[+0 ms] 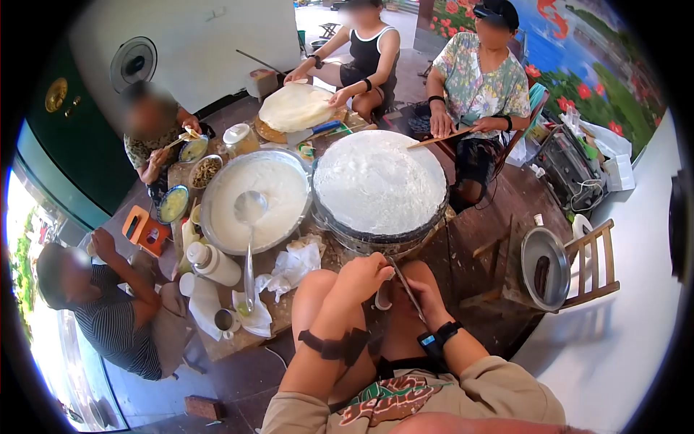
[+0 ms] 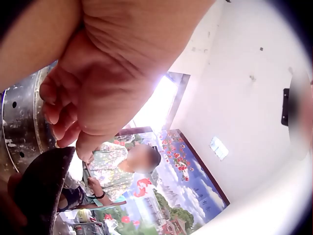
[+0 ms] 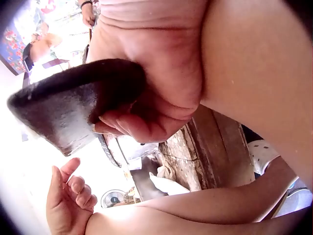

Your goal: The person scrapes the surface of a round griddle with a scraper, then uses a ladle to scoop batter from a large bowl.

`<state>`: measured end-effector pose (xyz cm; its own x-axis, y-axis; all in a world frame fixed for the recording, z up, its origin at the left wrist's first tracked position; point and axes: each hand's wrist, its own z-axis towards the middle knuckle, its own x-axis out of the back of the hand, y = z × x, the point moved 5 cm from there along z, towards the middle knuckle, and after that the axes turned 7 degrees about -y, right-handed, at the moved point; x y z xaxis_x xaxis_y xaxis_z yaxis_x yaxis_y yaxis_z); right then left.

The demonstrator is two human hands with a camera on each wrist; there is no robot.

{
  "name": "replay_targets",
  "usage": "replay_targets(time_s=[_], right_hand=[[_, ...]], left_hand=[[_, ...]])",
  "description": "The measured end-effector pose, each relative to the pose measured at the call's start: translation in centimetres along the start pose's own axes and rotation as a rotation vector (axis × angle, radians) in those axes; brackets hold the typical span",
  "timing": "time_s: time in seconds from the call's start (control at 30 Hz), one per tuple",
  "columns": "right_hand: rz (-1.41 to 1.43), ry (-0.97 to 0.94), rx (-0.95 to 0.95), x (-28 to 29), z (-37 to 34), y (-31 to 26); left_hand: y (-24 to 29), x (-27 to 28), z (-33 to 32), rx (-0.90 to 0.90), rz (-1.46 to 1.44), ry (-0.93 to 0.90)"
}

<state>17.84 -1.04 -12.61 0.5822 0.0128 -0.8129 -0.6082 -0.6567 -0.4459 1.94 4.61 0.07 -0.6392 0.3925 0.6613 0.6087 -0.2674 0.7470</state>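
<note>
A dark flat blade-like tool point(image 1: 409, 291) is held upright over the lap by my right hand point(image 1: 432, 302). Up close in the right wrist view, the fingers of my right hand point(image 3: 151, 93) curl round the thick dark edge of the tool point(image 3: 73, 110). My left hand point(image 1: 361, 278) is beside the tool's upper end, its fingers loosely bent. The right wrist view shows my left hand point(image 3: 72, 200) below the tool, apart from it, with nothing visible in it. In the left wrist view my left hand point(image 2: 98, 93) hangs above the tool point(image 2: 41, 186).
Ahead is a round griddle coated in white point(image 1: 379, 181). Left of it stand a basin of batter point(image 1: 231, 170) with a ladle point(image 1: 249, 260), white bottles point(image 1: 213, 264) and crumpled cloth point(image 1: 300, 262). A metal bowl point(image 1: 535, 249) rests on a chair at right. Several people sit around.
</note>
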Motion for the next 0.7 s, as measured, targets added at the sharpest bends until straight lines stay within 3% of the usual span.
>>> replay_targets(time_s=[0.37, 0.47, 0.67, 0.7], right_hand=[[0.114, -0.219, -0.006, 0.9, 0.9, 0.2], [0.074, -0.082, 0.046, 1.4, 1.0, 0.1], [-0.028, -0.05, 0.002, 1.9, 0.7, 0.0], [-0.073, 0.035, 0.014, 2.8, 0.8, -0.1]], left_hand=[[-0.6, -0.3, 0.2, -0.022, 0.01, 0.003], [-0.8, -0.3, 0.2, -0.064, -0.011, 0.042], [-0.2, 0.2, 0.0, -0.034, -0.031, 0.004], [-0.1, 0.2, 0.0, -0.055, -0.023, 0.009]])
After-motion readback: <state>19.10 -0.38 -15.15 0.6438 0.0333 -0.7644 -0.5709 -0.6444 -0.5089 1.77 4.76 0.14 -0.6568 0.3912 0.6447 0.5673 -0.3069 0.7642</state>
